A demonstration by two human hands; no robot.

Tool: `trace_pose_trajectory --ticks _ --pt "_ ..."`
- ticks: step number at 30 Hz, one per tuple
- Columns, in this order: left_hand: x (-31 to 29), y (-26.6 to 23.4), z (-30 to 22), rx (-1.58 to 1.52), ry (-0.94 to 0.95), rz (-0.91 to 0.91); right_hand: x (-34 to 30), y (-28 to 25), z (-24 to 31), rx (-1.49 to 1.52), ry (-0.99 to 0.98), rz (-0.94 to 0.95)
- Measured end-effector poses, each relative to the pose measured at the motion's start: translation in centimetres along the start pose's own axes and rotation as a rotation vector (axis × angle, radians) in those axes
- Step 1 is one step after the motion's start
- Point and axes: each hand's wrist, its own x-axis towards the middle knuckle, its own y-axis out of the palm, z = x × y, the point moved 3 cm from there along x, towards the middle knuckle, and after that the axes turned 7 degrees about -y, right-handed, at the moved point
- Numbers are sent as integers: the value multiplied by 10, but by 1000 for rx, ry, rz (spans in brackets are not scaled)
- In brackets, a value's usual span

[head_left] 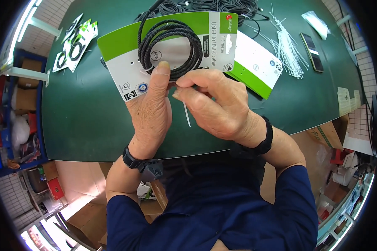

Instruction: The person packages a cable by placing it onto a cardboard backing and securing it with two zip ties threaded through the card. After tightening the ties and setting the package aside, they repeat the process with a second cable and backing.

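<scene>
A black braided cable [195,42], wound into a coil, lies against a white and green packaging card [117,67] held up over the table. My left hand [148,111] grips the card from its near edge, its thumb pressing on the bottom of the coil. Just right of that thumb, my right hand [220,102] is closed in a pinch by the coil's lower edge. A thin white cable tie [187,115] hangs down from beside these fingertips. Where the tie passes by the card and coil is hidden behind my fingers.
The green table [83,125] carries more white and green cards [257,67], loose white cable ties [288,50], a phone [311,52] and a clear plastic bag [316,24] on the right. Black cables [209,6] are heaped at the back; carded cables [75,48] lie at left.
</scene>
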Motion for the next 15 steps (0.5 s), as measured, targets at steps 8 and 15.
trace_pose_trajectory --ticks 8,15 --pt "-3 9 -16 4 16 -1 4 -3 3 16 -68 -72" --pt "-2 20 -21 19 28 -12 5 -8 4 73 -111 -108"
